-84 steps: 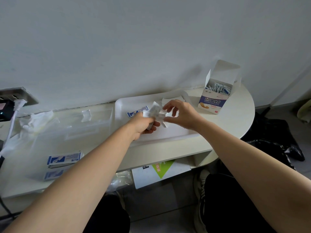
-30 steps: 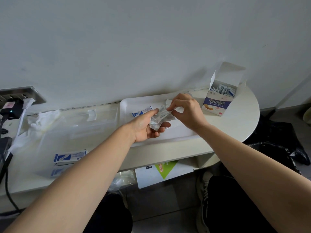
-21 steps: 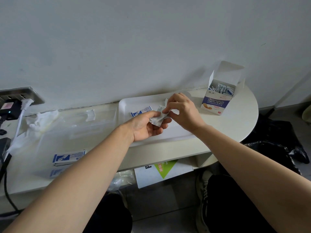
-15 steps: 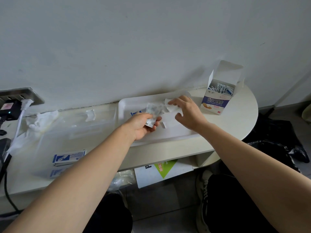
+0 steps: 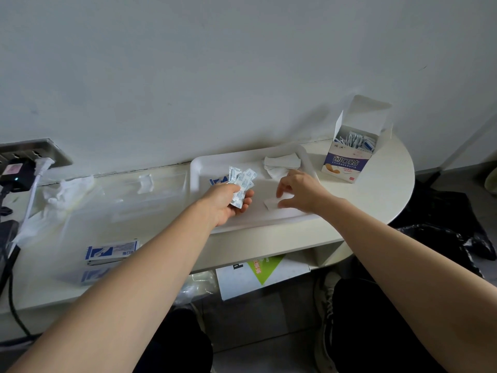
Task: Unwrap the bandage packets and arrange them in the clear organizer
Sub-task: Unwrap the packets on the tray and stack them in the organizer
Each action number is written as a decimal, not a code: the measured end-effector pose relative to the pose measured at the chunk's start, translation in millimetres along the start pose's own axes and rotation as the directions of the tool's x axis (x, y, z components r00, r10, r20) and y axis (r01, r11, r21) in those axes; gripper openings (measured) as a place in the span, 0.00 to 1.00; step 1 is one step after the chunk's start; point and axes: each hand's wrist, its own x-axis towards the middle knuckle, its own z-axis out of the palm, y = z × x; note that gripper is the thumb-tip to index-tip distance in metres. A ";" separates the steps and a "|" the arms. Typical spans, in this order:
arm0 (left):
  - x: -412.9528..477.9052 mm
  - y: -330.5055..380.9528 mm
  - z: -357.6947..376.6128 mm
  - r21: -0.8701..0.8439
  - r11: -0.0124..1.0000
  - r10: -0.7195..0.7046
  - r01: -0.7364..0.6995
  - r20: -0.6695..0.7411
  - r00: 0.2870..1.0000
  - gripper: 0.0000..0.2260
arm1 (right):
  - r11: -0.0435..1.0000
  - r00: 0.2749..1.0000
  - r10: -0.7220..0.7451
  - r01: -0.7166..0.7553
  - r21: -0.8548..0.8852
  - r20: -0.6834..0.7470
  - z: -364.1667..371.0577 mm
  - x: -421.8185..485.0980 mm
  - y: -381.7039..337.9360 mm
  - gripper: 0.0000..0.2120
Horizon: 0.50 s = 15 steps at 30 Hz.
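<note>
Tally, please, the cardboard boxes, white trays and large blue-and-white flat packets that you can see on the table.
Open cardboard box: 1
White tray: 1
Large blue-and-white flat packets: 3 (two at the front left of the table, one on the tray, partly hidden by the left hand)
Total: 5

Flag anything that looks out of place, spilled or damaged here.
Nothing spilled or damaged. Loose clutter only: torn white wrappers heaped in the white tray's far corner, crumpled white plastic at the table's rear left, blue-and-white packets near its front edge.
</note>
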 end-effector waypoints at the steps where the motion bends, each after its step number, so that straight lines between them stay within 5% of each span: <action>1: 0.2 -0.3 -0.6 0.013 1.000 -0.002 0.002 -0.001 1.000 0.15 | 1.000 1.000 -0.003 0.003 0.008 0.004 0.3 0.3 0.2 0.14; 8: 0.4 -1.4 -3.9 0.089 0.996 0.029 -0.031 0.028 0.999 0.17 | 1.000 0.996 -0.020 0.019 0.017 0.089 1.4 2.0 -4.6 0.09; 15: 0.5 -2.2 -4.1 0.062 0.998 -0.016 0.016 0.006 1.000 0.18 | 0.998 0.996 0.060 -0.059 -0.028 0.060 3.9 -0.3 -19.1 0.25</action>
